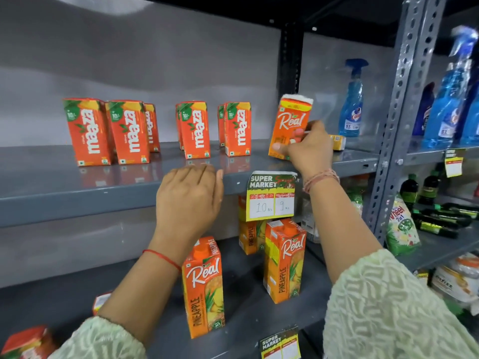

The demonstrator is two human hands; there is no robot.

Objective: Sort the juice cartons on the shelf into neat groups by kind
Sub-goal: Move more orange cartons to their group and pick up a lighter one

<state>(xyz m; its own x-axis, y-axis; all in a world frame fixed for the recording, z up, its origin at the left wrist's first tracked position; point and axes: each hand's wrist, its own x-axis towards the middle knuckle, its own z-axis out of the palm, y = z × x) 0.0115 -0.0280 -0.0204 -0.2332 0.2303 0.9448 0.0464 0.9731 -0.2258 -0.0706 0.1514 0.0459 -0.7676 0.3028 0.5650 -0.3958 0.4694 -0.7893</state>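
Observation:
Several small red Maaza cartons (pixel 129 132) stand in loose pairs along the upper grey shelf (pixel 77 198). At the shelf's right end my right hand (pixel 308 149) grips a small orange Real carton (pixel 293 120), tilted slightly, its base at the shelf surface. Another small yellow carton (pixel 337 142) lies flat just behind that hand. My left hand (pixel 189 200) hovers at the shelf's front edge, fingers together and curled down, holding nothing. On the lower shelf stand tall Real pineapple cartons (pixel 203 286), (pixel 283 260), with one more behind.
A Super Market price tag (pixel 272 195) hangs from the upper shelf edge. A perforated steel upright (pixel 404 104) divides the bays. Blue spray bottles (pixel 352 99) stand to the right, with dark bottles (pixel 409 189) and a detergent bag (pixel 401 226) below.

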